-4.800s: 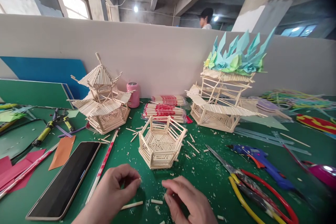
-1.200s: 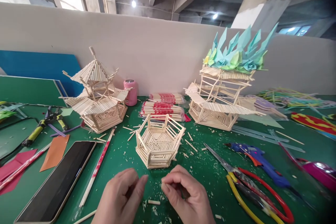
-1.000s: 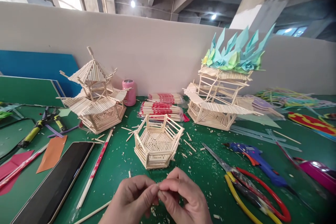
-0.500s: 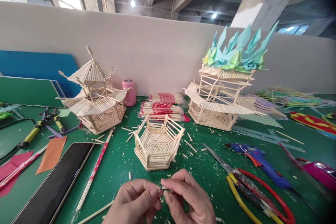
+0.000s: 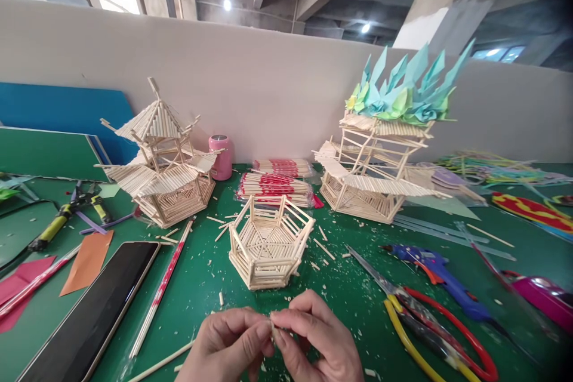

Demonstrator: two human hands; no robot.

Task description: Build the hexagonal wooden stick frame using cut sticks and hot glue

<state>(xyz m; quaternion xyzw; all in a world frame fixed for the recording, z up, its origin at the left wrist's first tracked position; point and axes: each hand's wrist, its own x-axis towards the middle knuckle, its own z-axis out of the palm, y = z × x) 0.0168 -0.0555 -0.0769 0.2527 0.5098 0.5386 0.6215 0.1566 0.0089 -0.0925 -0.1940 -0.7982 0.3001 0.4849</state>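
My left hand (image 5: 235, 340) and my right hand (image 5: 316, 334) meet low in the middle of the view, thumb and forefinger of each pinched together. A tiny pale bit shows between their fingertips, too small and covered to name. Just beyond them a hexagonal basket-like frame of wooden sticks (image 5: 271, 277) stands upright, with a floor of concentric sticks and low railed sides. Neither hand touches it. Loose sticks and offcuts lie around, among them a long stick (image 5: 162, 360) left of my left hand.
Left are a phone (image 5: 96, 304), bagged sticks (image 5: 162, 286), pliers (image 5: 58, 224) and a stick pagoda (image 5: 163, 191). Right are scissors (image 5: 403, 298), a blue glue gun (image 5: 441, 277) and another stick pavilion (image 5: 371, 182) topped with folded paper. Stick packs (image 5: 275, 188) and a pink flask (image 5: 221, 158) stand behind.
My right hand has shifted slightly left, and its fingertips have closed against those of my left hand. The stick frame has stayed put.
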